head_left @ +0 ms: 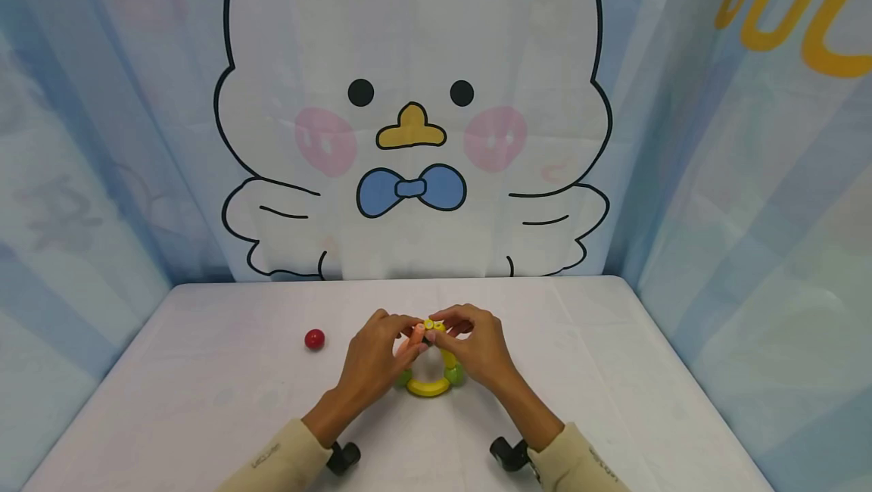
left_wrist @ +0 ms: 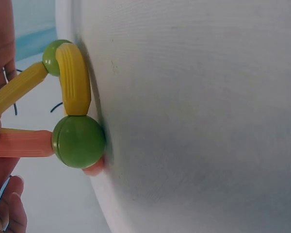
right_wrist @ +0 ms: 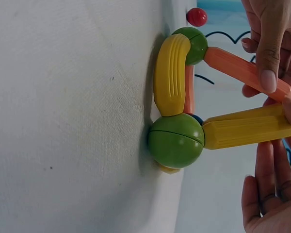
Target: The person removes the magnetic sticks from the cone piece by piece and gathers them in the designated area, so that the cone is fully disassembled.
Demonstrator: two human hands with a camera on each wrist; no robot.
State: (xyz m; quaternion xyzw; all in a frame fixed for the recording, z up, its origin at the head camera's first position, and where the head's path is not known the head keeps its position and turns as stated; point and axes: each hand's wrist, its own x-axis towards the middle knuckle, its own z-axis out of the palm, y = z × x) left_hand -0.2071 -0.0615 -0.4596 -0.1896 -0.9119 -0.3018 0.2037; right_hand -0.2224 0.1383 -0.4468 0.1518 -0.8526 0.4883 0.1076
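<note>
A structure of magnetic rods and balls stands on the table between both hands. A curved yellow rod (right_wrist: 172, 73) links two green balls (right_wrist: 176, 141) low at the near side. An orange rod (right_wrist: 233, 64) and yellow rods (right_wrist: 250, 128) slant upward from the balls, their upper ends close together. My left hand (head_left: 371, 348) pinches the orange rod near its top. My right hand (head_left: 482, 348) pinches the yellow rods at their upper ends. Behind the near ball, a blue ball (right_wrist: 197, 118) shows only partly. The fingers cover some of the joint at the top.
A loose red ball (head_left: 314, 339) lies on the white table (head_left: 204, 401), left of the left hand. Dark wrist cameras (head_left: 343, 458) sit at both sleeves. A curtain (head_left: 409, 45) with a cartoon bird hangs behind the table's far edge, and more curtain stands on either side.
</note>
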